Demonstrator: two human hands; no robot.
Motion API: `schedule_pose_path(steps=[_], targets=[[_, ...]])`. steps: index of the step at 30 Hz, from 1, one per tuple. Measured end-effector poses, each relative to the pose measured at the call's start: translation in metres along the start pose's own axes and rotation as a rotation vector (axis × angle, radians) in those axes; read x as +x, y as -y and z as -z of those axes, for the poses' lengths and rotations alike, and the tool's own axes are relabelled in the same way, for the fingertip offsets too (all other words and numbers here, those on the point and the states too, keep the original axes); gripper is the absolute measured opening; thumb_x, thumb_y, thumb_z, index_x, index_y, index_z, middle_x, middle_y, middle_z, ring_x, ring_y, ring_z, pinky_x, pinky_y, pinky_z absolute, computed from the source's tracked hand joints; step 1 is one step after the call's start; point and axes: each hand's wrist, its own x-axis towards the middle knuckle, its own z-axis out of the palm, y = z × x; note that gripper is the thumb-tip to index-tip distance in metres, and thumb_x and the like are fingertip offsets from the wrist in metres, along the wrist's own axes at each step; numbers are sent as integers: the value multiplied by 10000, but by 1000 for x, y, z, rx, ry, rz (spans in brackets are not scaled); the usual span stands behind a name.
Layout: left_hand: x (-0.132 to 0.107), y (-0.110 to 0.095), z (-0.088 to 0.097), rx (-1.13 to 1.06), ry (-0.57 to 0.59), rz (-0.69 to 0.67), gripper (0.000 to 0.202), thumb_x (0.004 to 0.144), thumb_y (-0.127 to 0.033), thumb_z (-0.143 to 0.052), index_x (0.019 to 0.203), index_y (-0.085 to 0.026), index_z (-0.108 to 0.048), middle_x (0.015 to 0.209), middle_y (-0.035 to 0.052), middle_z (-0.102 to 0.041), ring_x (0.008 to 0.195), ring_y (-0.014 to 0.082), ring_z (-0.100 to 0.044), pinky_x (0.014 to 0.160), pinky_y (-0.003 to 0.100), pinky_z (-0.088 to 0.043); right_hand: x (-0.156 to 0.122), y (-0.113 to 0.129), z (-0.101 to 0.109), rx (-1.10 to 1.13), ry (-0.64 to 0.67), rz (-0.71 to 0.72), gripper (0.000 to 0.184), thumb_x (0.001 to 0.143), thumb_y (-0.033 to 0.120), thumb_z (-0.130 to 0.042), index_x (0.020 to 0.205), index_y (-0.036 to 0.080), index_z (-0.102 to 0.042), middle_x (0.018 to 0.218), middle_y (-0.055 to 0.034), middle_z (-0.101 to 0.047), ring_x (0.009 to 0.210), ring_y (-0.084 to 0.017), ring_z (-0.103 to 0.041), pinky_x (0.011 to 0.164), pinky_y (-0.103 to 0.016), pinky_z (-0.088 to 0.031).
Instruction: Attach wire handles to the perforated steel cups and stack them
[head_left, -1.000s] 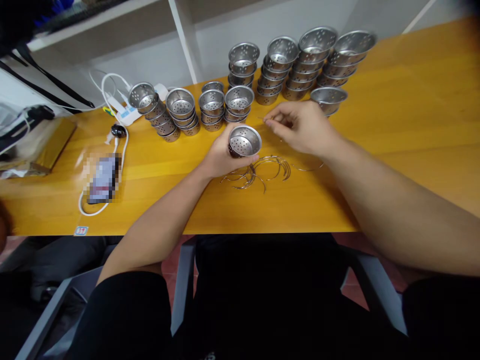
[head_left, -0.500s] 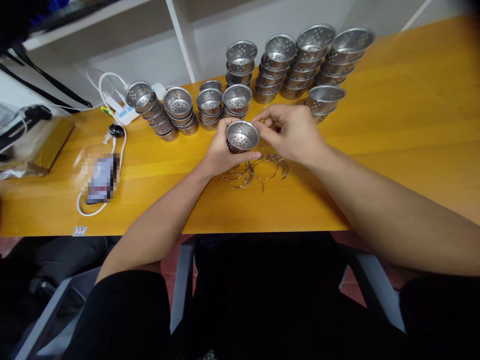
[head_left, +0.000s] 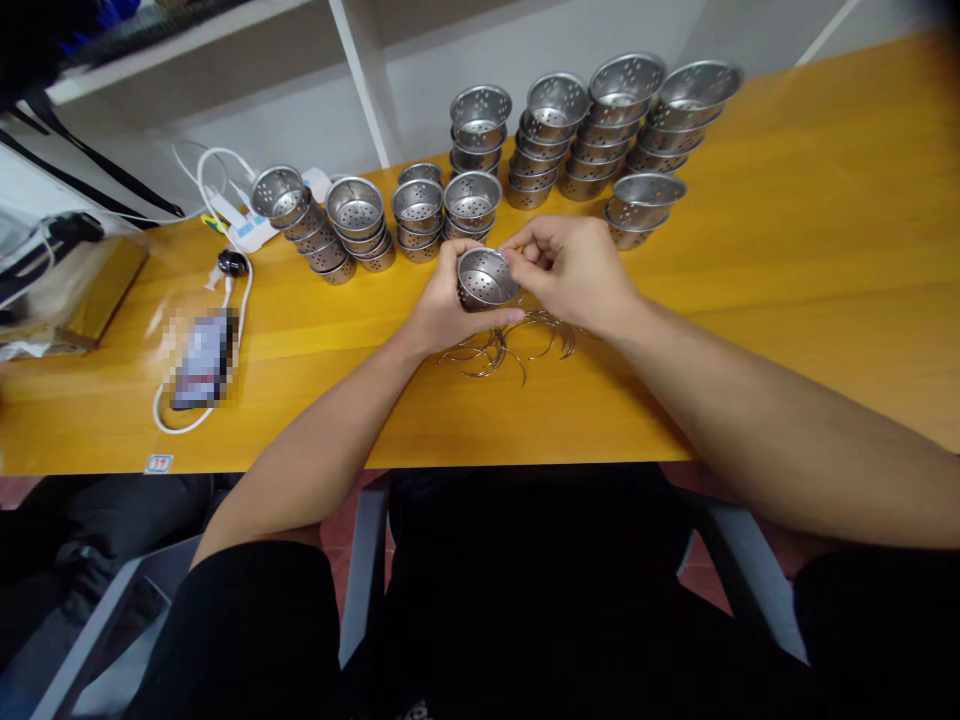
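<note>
My left hand [head_left: 446, 305] is wrapped around a small perforated metal cup [head_left: 488, 280], its open mouth tilted up toward me. At the cup's right rim, my right hand [head_left: 574, 268] is closed in a pinch, thumb against forefinger. Whatever lies between those fingertips is too small or hidden to make out. Beneath both hands, thin curved metal wires [head_left: 499, 352] lie in a loose pile on the wooden table [head_left: 360, 335]. Just beyond the right hand stands a short stack of similar cups [head_left: 646, 200].
Several stacks of perforated cups [head_left: 356, 210] line the back of the table, with taller ones [head_left: 628, 90] at the right. On the left lie a blurred-out phone [head_left: 202, 360], a white cable [head_left: 174, 430] and a power strip [head_left: 253, 232]. A numbered label [head_left: 158, 463] marks the front edge.
My right hand has shifted slightly left, and its fingertips are now closer against the cup's rim. The left hand keeps its hold on the cup.
</note>
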Motion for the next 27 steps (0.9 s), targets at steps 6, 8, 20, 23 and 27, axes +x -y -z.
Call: schedule_pose_path(steps=[6,8,20,23,27], targets=[[2,-24,1,-72,-13,157,1133,856,-941,-1096,1631,-320,-550,1376,59,-722,1218,275,-826,1151,525,-730,2,1,-9,160,-16,4,327,1106,622,-998,1113,312,-895,783,-24,-678,708,-244,-586,686,-432,-601],[2,-29,3,-135,-9,207,1081,871,-997,-1047,1573,-315,-586,1345,48,-753,1171,243,-821,1106,480,-724,2,6,-4,228,22,6,436,1107,728,-980,1068,302,-896,840,-52,-751,722,-242,-617,655,-419,-590],[2,-14,5,-73,5,54,1016,947,-861,-1069,1639,-297,-585,1443,83,-794,1252,267,-878,1094,473,-776,8,17,10,456,210,-17,797,767,996,-1185,898,299,-822,750,7,-663,687,-196,-563,623,-384,-541],[1,-11,3,-44,-8,63,949,989,-795,-1056,1644,-300,-579,1452,85,-786,1275,272,-874,1109,477,-776,8,15,7,451,207,-11,797,769,987,-1189,884,294,-811,741,8,-641,680,-191,-534,611,-381,-508],[1,-10,5,-57,-4,26,937,1001,-810,-1037,1640,-307,-571,1441,86,-780,1241,263,-867,1068,467,-774,8,17,8,444,235,7,762,825,939,-1189,875,280,-810,722,12,-603,672,-181,-494,600,-372,-454]])
